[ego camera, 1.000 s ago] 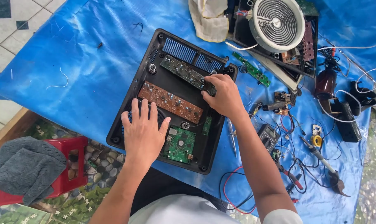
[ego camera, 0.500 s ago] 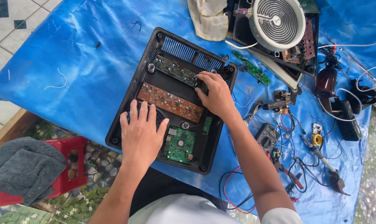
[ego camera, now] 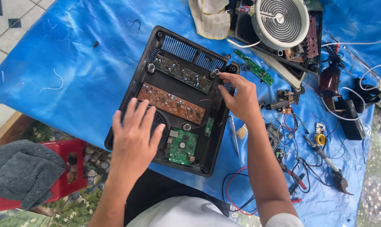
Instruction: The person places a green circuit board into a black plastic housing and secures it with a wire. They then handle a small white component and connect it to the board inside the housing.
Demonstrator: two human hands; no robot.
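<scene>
A black plastic appliance base [ego camera: 142, 63] lies open on a blue sheet, holding a brown circuit board [ego camera: 170, 102], a dark green board [ego camera: 182, 72] and a small green board [ego camera: 181, 147]. My left hand [ego camera: 133, 141] rests flat on the base's near-left part, fingers spread over the round fan grille. My right hand [ego camera: 237, 97] is at the base's far-right corner, fingertips pinching something small beside a spring post [ego camera: 214, 73]; what they hold is hidden.
A round heating coil [ego camera: 281, 20] in a second opened unit sits at the back right, with a cloth [ego camera: 209, 19] beside it. Loose wires, a soldering iron [ego camera: 325, 156], a screwdriver [ego camera: 234, 135] and small boards crowd the right. A red stool [ego camera: 68, 176] with grey cloth stands lower left.
My right hand has shifted from the dark green board toward the base's far-right corner. My left hand stayed flat on the fan area.
</scene>
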